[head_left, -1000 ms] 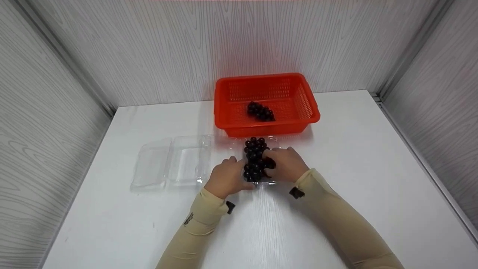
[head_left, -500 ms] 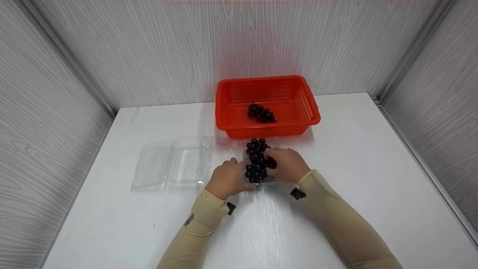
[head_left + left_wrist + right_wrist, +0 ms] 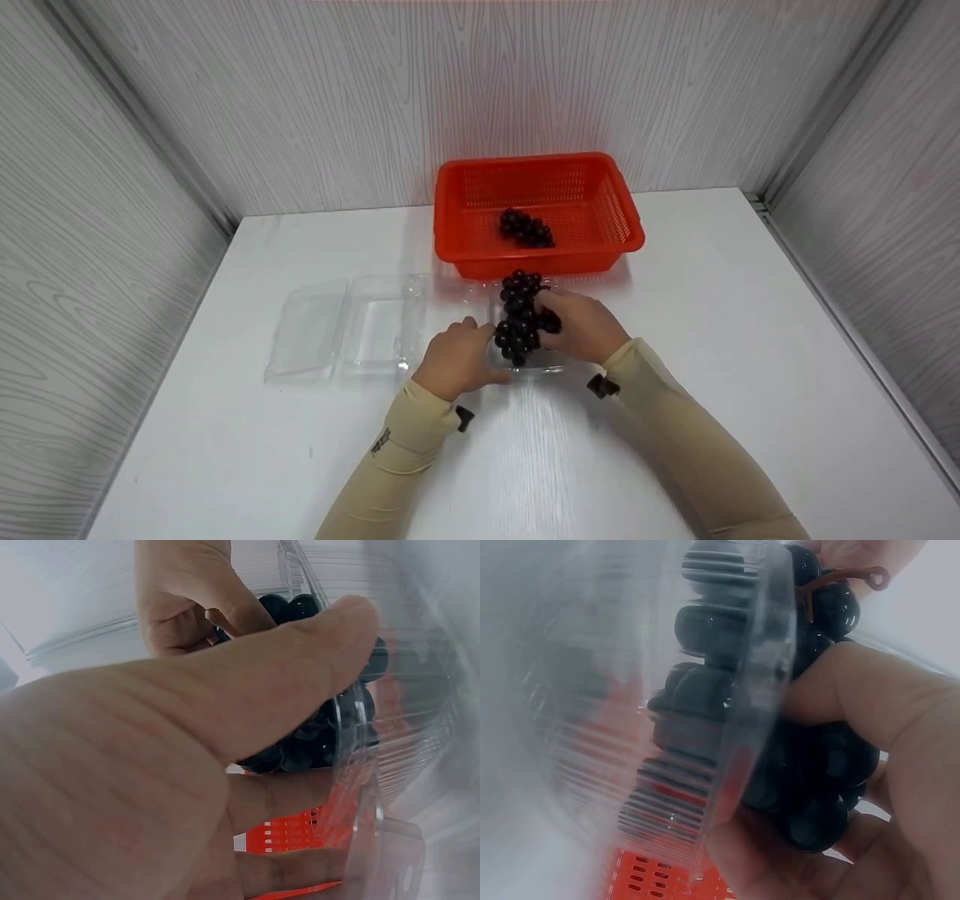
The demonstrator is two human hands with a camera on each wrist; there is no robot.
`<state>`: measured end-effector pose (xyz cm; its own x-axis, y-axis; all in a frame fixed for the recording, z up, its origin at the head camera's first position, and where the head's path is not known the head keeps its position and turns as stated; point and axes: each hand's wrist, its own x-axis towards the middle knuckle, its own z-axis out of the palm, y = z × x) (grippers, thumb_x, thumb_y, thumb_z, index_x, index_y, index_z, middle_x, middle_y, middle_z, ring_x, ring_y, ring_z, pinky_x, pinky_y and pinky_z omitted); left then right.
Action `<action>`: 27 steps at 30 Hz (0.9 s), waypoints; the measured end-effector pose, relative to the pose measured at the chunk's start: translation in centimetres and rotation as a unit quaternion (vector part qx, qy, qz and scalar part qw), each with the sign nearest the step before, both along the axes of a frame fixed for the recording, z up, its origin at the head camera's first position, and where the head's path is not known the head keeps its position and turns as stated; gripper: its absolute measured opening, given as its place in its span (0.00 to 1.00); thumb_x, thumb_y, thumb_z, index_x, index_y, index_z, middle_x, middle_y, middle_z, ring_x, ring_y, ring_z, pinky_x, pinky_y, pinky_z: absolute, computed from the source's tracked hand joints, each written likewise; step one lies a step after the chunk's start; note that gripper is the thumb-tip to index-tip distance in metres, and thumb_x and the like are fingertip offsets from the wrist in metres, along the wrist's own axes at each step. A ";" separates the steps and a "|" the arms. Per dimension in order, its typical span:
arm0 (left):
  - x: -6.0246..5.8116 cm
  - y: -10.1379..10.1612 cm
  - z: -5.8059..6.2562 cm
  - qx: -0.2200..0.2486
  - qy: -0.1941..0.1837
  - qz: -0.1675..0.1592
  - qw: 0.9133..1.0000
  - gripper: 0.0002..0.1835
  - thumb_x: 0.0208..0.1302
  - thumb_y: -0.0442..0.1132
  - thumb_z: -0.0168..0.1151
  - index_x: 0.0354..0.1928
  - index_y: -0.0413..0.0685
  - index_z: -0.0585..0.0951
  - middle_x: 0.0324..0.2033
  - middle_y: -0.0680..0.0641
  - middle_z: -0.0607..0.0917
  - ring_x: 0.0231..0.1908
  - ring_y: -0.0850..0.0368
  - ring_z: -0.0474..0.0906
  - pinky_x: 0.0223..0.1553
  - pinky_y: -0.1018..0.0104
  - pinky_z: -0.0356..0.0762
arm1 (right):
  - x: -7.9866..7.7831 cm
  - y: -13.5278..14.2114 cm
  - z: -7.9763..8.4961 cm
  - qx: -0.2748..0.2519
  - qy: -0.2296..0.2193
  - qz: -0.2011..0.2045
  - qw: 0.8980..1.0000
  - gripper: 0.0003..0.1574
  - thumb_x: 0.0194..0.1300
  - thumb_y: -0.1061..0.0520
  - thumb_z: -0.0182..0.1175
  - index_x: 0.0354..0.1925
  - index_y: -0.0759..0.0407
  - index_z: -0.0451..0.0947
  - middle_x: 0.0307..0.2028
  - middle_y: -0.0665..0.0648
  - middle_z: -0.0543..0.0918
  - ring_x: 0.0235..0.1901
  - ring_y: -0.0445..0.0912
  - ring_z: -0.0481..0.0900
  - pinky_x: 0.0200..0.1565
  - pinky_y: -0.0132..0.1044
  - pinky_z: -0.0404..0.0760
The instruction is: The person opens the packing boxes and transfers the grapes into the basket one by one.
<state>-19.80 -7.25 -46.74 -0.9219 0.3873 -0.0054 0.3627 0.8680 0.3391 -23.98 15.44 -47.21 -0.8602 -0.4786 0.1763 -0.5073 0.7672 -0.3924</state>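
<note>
My right hand (image 3: 585, 326) grips a long bunch of black grapes (image 3: 519, 319), thumb and fingers around its right side. The bunch sits slightly tilted at the mouth of a clear plastic box (image 3: 630, 697), partly inside its ribbed wall in the right wrist view. A brown stem (image 3: 847, 575) sticks out at one end. My left hand (image 3: 456, 361) holds the box by its left side, thumb and fingers spread around it; in the left wrist view the thumb (image 3: 300, 667) crosses in front of the grapes. Much of the box is hidden by hands and fruit.
A red plastic basket (image 3: 536, 262) stands behind the box, near the back wall. One more bunch of dark grapes (image 3: 526, 228) lies in it. To the left, a second clear clamshell box (image 3: 371, 330) lies unfolded on the white table (image 3: 225, 450).
My right hand has shifted a little to the right, and the grape bunch has risen and tilted with it. My left hand has stayed nearly still at the box.
</note>
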 end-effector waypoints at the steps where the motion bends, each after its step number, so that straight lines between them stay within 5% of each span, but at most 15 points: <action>1: 0.0 0.0 0.0 -0.004 0.000 0.000 1.000 0.35 0.50 0.57 0.82 0.53 0.42 0.83 0.40 0.39 0.81 0.39 0.40 0.80 0.40 0.44 0.82 | 0.0 0.0 0.0 -0.001 0.002 0.002 1.000 0.17 0.60 0.60 0.74 0.43 0.53 0.76 0.36 0.52 0.79 0.36 0.49 0.76 0.43 0.45 0.82; 27: 0.0 0.2 0.2 -0.011 -0.006 0.009 1.000 0.37 0.49 0.58 0.82 0.56 0.42 0.84 0.41 0.40 0.80 0.41 0.40 0.79 0.43 0.45 0.80 | -0.1 0.5 0.9 -0.081 0.035 -0.004 0.996 0.15 0.62 0.63 0.71 0.45 0.56 0.76 0.40 0.55 0.82 0.39 0.51 0.79 0.49 0.48 0.85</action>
